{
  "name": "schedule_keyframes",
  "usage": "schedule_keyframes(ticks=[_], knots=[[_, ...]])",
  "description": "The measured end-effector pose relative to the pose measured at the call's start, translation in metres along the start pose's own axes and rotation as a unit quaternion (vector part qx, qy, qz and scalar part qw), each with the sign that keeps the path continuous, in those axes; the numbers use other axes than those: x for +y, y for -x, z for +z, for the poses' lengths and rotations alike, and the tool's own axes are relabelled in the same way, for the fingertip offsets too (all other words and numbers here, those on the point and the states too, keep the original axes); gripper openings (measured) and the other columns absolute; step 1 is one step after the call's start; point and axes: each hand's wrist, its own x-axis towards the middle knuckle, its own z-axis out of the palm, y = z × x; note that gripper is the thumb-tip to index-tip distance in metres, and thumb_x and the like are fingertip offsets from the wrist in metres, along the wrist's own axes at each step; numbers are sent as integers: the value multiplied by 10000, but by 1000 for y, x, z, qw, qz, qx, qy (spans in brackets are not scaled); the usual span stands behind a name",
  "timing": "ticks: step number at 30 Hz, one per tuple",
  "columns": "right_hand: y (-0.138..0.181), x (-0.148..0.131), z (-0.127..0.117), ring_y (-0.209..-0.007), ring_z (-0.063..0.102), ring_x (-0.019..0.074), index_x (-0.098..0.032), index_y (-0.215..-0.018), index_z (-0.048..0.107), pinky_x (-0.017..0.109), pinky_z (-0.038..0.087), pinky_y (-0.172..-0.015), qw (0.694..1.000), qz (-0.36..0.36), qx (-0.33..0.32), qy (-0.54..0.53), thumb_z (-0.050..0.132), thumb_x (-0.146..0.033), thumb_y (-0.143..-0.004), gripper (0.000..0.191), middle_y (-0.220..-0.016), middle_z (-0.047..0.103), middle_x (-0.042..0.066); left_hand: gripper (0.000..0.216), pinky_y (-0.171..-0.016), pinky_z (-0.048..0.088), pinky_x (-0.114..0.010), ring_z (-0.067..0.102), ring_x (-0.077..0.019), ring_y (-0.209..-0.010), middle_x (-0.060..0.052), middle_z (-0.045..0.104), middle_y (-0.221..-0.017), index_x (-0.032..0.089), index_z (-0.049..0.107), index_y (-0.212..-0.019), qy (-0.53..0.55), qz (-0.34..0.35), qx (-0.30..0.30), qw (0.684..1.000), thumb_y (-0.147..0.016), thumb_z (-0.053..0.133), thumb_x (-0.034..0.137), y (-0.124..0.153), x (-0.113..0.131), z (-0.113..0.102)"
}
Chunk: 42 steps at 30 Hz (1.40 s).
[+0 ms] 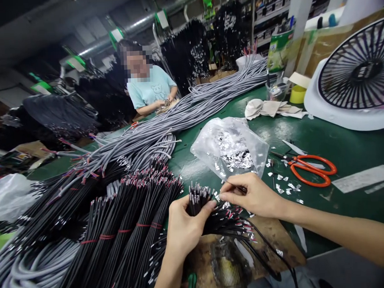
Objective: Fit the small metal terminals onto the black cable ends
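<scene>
My left hand is wrapped round a bundle of thin black cables, whose silver-tipped ends point up. Close to those tips, my right hand has its thumb and forefinger pinched together; what they hold is too small to make out. More black cables with red and white ends lie below both hands, over a worn wooden board. Just beyond the right hand sits an open clear plastic bag holding many small shiny silver pieces.
Orange-handled scissors and loose silver bits lie right on the green table. Black cable bundles tied with red bands fill the left. Long grey cables run across behind. A fan stands right; a person sits opposite.
</scene>
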Motion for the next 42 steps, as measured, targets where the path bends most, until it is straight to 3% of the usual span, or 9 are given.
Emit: schedule_keyframes(ticks=[4,8,12,25,31,35,38,42], knots=[[2,7,-3,-668,574,156,-148,-821,663,282,437,-624,996,-28,-28,83,612,-262,-778,132,-760,660,46,221,-534,456,-259,592,-176,-573,-31,644,-605,123,624,-638,3,-6,21,1000,-673,695,329,1,1,2],[7,1,-4,-927,581,214,-166,-1177,501,366,456,-780,996,-35,26,81,517,-351,-848,378,-1082,610,98,224,-525,462,-258,579,-162,-541,-17,623,-574,132,600,-642,13,-16,25,999,-670,697,332,1,2,2],[11,-6,-3,-898,574,195,-172,-1131,530,356,465,-771,995,-70,10,76,421,-281,-897,280,-1034,583,84,227,-517,453,-253,557,-151,-529,-5,599,-567,137,590,-639,1,-9,34,999,-672,693,337,1,1,2],[13,-1,0,-777,564,138,-157,-1016,641,267,448,-690,993,-114,6,2,484,-177,-869,216,-881,612,49,174,-475,433,-216,527,-126,-516,12,618,-568,144,638,-621,-53,50,90,993,-654,715,296,7,4,8],[12,-2,-2,-726,560,124,-172,-941,670,255,431,-666,994,-107,17,-22,501,-162,-857,189,-814,617,32,206,-502,479,-229,607,-153,-533,-29,660,-565,124,659,-658,44,-12,-19,999,-720,667,320,7,3,3],[9,-5,-6,-749,561,119,-156,-941,654,240,430,-670,993,-84,31,-80,603,-198,-799,157,-838,606,33,259,-497,468,-212,573,-120,-486,-21,627,-517,127,622,-582,96,-5,-103,990,-764,625,311,7,8,-1],[8,-4,-6,-728,540,105,-155,-817,641,225,416,-653,989,-95,22,-112,606,-196,-802,56,-796,575,16,273,-478,443,-206,538,-107,-462,-10,590,-483,128,600,-552,105,-4,-158,982,-771,614,290,7,13,1],[7,-1,-4,-661,486,99,-148,-706,569,223,372,-598,993,-69,15,-97,579,-201,-824,130,-712,532,-6,262,-478,429,-217,544,-121,-482,-42,629,-527,112,638,-575,87,-30,-159,983,-760,621,296,7,12,3]])
